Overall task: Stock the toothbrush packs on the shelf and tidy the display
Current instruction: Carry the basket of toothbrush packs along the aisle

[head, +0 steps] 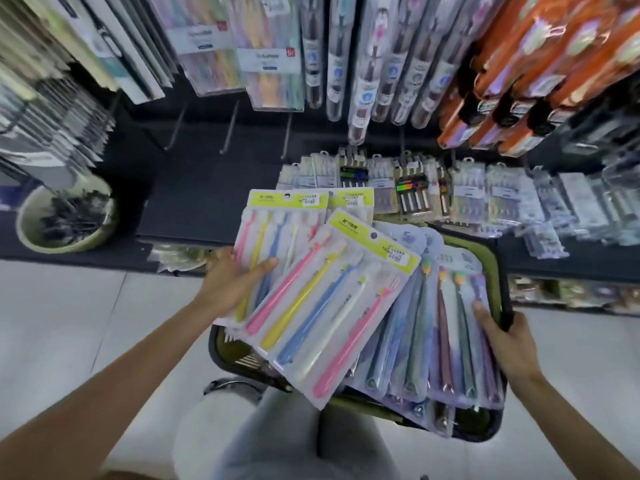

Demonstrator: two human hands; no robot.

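My left hand (pixel 235 282) grips a stack of yellow-topped toothbrush packs (pixel 322 299) with pink, yellow, blue and white brushes, held fanned above a dark basket (pixel 498 427). My right hand (pixel 505 337) holds the right edge of a purple-tinted toothbrush pack (pixel 450 341) lying on top of the basket, thumb on its face. More purple packs lie under it in the basket. Behind, a low dark shelf (pixel 194 202) carries rows of stocked toothbrush packs (pixel 433 192).
Bare metal hooks (pixel 228 133) stick out above the shelf's left half. Hanging packs (pixel 270 53) and orange packets (pixel 540 71) fill the upper display. A pale green bowl (pixel 65 220) of dark items sits at the shelf's left. My grey-trousered knee (pixel 287 438) is below the basket.
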